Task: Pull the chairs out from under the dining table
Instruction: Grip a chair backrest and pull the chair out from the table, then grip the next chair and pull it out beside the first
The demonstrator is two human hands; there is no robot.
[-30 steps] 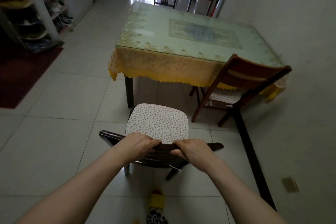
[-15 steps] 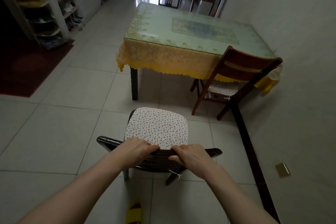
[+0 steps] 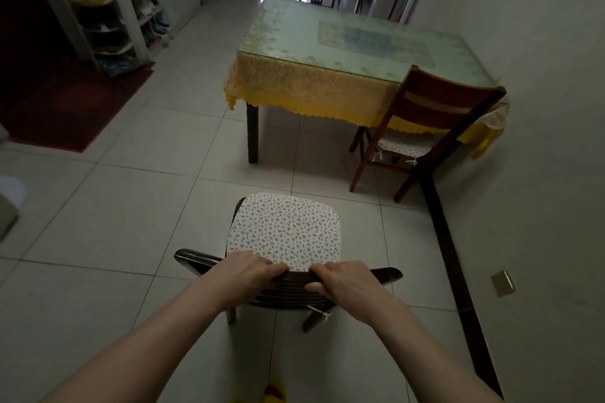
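Both hands, left hand and right hand, grip the dark wooden chair (spotty cushion), well away from the yellow-clothed dining table on pale floor tiles.

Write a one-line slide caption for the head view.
Both hands grip the pulled-out chair; a second chair remains tucked under the dining table.
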